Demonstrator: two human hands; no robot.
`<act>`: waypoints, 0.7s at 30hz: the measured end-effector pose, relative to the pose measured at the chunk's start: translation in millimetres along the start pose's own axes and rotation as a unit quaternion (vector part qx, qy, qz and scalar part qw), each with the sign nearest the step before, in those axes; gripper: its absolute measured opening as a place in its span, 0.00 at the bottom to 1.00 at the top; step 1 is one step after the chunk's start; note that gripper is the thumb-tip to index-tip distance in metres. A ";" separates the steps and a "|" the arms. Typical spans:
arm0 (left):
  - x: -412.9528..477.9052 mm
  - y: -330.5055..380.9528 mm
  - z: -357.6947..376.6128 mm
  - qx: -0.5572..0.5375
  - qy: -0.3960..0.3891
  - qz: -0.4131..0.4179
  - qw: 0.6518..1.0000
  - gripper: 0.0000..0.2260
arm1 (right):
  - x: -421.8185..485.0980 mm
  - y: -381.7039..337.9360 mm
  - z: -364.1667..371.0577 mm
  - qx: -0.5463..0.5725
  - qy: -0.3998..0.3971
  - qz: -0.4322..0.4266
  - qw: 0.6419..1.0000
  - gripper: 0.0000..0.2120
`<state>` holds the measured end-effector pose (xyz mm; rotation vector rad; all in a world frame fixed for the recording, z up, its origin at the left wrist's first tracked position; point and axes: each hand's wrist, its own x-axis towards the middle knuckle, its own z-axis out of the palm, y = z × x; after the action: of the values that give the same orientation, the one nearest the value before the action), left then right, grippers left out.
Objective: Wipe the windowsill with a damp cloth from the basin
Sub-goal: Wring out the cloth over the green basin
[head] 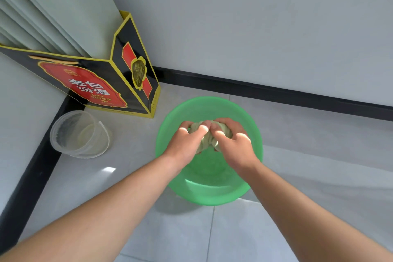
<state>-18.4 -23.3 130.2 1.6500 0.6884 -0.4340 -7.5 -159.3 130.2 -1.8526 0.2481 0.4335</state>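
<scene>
A green plastic basin (204,194) stands on the pale tiled floor in a room corner. Above its middle a bunched, pale greenish cloth (209,141) is squeezed between both hands. My left hand (185,142) grips the cloth's left side with curled fingers. My right hand (232,141) grips its right side, thumbs close together on top. Most of the cloth is hidden inside the two fists. The windowsill is not in view.
A black, red and yellow carton box (102,83) leans in the corner at left. A clear plastic tub (79,134) lies beside it on the floor. A black skirting board (276,93) runs along the grey walls. Pale curtain folds (32,6) hang at top left.
</scene>
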 end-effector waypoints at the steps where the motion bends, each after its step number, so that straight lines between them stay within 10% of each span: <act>1: -4.2 2.1 -3.2 0.000 -0.009 -0.022 1.000 0.27 | -2.6 -3.1 -2.8 0.012 -0.013 -0.002 1.000 0.04; 9: -54.3 36.6 -20.5 -0.100 0.016 0.031 0.994 0.17 | -30.5 -47.6 -2.7 0.169 -0.021 0.175 0.970 0.39; 17: -154.6 153.0 -71.6 -0.182 -0.055 -0.060 0.980 0.15 | -101.7 -196.8 -51.0 0.153 -0.029 0.071 0.985 0.04; 21: -205.4 237.0 -93.5 -0.139 -0.160 -0.095 0.973 0.13 | -143.2 -281.5 -80.8 0.116 0.002 0.024 0.993 0.04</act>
<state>-27.0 6.5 456.0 1.2204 0.6348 -0.6922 -17.0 -152.7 456.0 -1.6226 0.3335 0.4154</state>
